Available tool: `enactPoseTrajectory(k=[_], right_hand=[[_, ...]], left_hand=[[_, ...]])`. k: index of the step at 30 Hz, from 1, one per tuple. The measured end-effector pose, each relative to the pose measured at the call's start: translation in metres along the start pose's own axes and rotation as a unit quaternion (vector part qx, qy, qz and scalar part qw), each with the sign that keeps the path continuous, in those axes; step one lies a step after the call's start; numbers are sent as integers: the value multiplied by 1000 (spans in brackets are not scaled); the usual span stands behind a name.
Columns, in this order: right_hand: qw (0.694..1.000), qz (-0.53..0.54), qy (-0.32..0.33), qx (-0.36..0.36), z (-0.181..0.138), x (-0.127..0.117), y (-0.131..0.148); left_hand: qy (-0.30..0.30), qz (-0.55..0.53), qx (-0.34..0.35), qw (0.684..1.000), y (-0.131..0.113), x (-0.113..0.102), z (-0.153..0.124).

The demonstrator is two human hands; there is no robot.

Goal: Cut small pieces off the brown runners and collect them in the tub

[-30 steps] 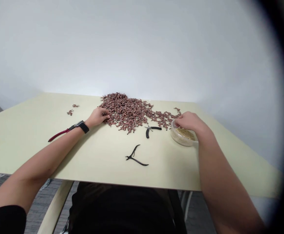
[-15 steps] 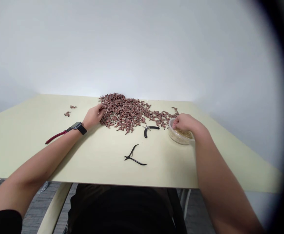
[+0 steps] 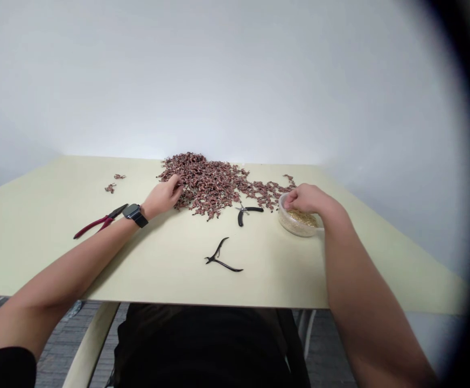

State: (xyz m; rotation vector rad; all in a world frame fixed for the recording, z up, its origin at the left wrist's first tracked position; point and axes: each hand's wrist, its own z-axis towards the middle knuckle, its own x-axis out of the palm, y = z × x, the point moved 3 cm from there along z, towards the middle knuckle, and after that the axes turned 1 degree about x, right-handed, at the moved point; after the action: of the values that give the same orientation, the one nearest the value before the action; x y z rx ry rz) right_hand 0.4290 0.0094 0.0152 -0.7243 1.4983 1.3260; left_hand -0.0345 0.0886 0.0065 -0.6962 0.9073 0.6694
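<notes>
A big heap of small reddish-brown pieces (image 3: pixel 214 180) lies at the far middle of the pale table (image 3: pixel 36 231). My left hand (image 3: pixel 164 195), with a black watch on its wrist, rests at the heap's left edge with fingers curled into the pieces. My right hand (image 3: pixel 305 198) hangs over the rim of a small clear round container (image 3: pixel 297 226) of golden bits, its fingers bent downward and pinched together; what they hold is too small to make out.
Red-handled pliers (image 3: pixel 97 222) lie left of my left wrist. Small black-handled pliers (image 3: pixel 247 211) sit below the heap, and black nippers (image 3: pixel 222 257) lie nearer the front edge. A few loose pieces (image 3: pixel 113 183) lie far left. A white wall stands behind.
My left hand drifted left along the heap's edge, then returned right into the pieces. My right hand stayed at the container, dipping into it and lifting slightly.
</notes>
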Motion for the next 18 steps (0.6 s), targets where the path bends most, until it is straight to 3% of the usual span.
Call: enactPoseTrajectory(k=[2,3,5,7,9,11,14,18], right_hand=[[998,-32,52,11,0,-2,1],[998,-37,47,18,0,-5,2],[999,9,-26,27,-3,-15,6],[986,141,-88,19,-8,-21,16],[942,325,-86,-8,-16,-21,32],[890,455,-4,-41,-26,-14,54],[825,550,111,-67,-42,1,88],[784,579,210,-84,-61,24,122]], left_hand=[[-1,-32,-8,999,-6,-1,0],[-2,-56,-12,998,-11,-1,-1],[1,-115,-18,993,-24,-2,-3],[3,-147,-22,989,-41,-4,-7],[-1,-172,-9,985,-60,-7,-12],[3,-200,7,980,-78,-11,-18],[13,-235,20,972,-99,-15,-25],[30,-282,42,958,-116,-17,-33]])
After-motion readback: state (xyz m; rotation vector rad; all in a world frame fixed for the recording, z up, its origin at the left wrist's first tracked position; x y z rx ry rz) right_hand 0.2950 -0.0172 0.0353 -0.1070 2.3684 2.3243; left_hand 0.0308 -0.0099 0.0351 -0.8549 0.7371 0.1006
